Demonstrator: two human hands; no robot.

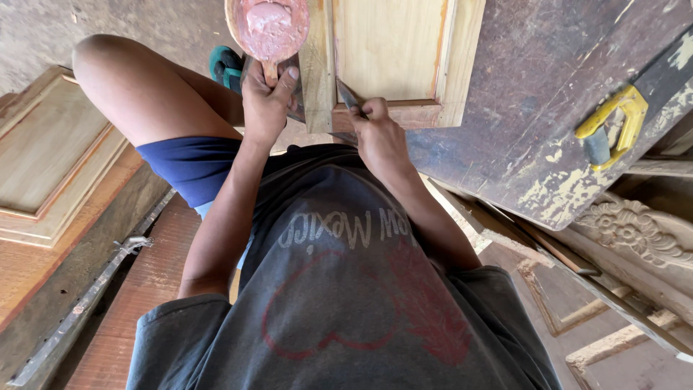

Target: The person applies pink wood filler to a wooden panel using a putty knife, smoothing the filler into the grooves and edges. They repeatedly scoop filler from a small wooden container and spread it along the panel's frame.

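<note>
At the top of the frame, my left hand grips a paddle of pink paste while my right hand pinches a small scraper against the wooden door panel.

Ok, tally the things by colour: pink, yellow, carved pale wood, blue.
Pink: 1, the putty on the wooden paddle held in the left hand.
Yellow: 1, the clamp handle.
Carved pale wood: 1, the ornament piece.
Blue: 1, the shorts.
Total: 4.

Left hand holds a paddle of pink putty; right hand presses a putty knife to the wooden panel.
</note>
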